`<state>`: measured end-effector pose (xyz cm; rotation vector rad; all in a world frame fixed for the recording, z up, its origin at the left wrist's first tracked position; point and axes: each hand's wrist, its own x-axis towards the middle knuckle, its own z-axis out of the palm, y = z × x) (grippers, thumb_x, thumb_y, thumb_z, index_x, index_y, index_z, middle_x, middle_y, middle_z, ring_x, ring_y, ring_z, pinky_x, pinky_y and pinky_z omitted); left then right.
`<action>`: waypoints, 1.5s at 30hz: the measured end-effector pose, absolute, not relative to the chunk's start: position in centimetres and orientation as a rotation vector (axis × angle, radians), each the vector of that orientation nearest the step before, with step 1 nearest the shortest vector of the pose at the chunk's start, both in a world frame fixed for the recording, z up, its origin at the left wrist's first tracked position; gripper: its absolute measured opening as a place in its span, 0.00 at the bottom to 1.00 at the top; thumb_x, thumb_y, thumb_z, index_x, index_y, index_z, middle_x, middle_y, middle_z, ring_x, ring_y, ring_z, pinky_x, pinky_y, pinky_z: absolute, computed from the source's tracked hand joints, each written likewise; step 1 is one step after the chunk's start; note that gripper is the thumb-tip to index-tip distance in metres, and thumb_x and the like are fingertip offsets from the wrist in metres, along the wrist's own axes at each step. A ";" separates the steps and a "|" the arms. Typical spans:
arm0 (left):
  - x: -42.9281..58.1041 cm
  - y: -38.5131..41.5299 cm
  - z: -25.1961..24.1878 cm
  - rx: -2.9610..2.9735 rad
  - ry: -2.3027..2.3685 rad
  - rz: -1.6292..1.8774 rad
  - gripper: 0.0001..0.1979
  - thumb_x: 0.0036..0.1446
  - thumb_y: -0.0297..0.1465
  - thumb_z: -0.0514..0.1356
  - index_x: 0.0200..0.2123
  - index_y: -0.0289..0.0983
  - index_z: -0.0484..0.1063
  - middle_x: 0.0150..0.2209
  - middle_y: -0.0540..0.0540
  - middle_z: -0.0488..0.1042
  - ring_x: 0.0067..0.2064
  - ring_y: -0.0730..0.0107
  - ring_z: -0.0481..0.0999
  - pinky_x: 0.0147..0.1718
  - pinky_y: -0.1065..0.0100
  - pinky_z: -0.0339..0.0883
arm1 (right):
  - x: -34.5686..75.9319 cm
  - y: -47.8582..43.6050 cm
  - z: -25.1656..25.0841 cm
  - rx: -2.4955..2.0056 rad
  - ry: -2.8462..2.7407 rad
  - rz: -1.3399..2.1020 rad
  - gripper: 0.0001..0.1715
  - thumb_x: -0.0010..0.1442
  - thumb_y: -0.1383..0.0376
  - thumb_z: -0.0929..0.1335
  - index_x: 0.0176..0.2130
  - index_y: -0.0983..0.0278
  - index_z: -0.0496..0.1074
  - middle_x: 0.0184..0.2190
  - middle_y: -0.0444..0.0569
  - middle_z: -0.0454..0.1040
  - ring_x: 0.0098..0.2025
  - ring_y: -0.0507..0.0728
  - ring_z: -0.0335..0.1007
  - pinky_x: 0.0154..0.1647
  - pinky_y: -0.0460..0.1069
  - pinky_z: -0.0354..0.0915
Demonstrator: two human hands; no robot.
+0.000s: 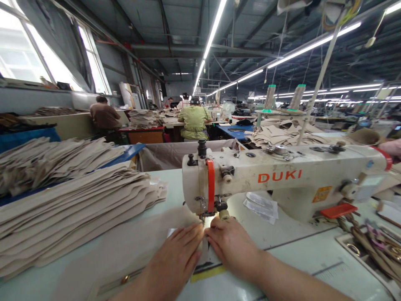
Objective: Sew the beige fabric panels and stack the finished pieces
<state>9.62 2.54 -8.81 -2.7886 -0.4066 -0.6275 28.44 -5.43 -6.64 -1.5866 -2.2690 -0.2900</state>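
My left hand (180,253) lies flat on a large beige fabric piece (125,238), its stretched fingers reaching almost to the needle area. That cloth spreads leftward over the pale green table. Just right of the needle, my right hand (233,246) has its fingers curled and pressed together. Whatever is under those fingertips is hidden. Both hands sit close below the head of a white sewing machine (244,171) marked DUKI, where a lamp lights the stitching spot. A bit of clear plastic (171,232) shows beside my left fingers.
Stacked beige fabric pieces (78,209) lie left on the table. Clear plastic strips (260,207) rest behind the needle, under the machine arm. At right, a tray (354,251) holds scissors and small tools. Thread cones (296,98) stand behind. Other people (194,119) sit farther off.
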 end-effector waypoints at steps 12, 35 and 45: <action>9.8 1.7 -8.4 -2.798 -0.481 -0.600 0.19 0.67 0.32 0.47 0.56 0.35 0.69 0.55 0.42 0.73 0.54 0.63 0.73 0.54 0.59 0.67 | 28.5 -5.3 -6.6 -1.636 -2.250 -0.283 0.06 0.65 0.69 0.65 0.36 0.64 0.73 0.33 0.46 0.73 0.34 0.55 0.65 0.39 0.49 0.60; 9.8 2.8 -8.4 -2.945 -0.544 -0.633 0.17 0.66 0.31 0.50 0.55 0.36 0.68 0.56 0.41 0.72 0.56 0.60 0.72 0.55 0.56 0.68 | 28.4 -5.9 -6.2 -1.658 -2.283 -0.273 0.09 0.66 0.69 0.65 0.34 0.65 0.73 0.32 0.47 0.72 0.35 0.56 0.63 0.38 0.50 0.58; 10.0 3.4 -8.2 -2.885 -0.507 -0.551 0.18 0.68 0.32 0.46 0.57 0.36 0.66 0.57 0.40 0.71 0.56 0.59 0.71 0.54 0.55 0.68 | 28.4 -5.9 -6.5 -1.659 -2.261 -0.264 0.10 0.66 0.69 0.64 0.34 0.65 0.73 0.32 0.48 0.72 0.35 0.56 0.63 0.39 0.49 0.59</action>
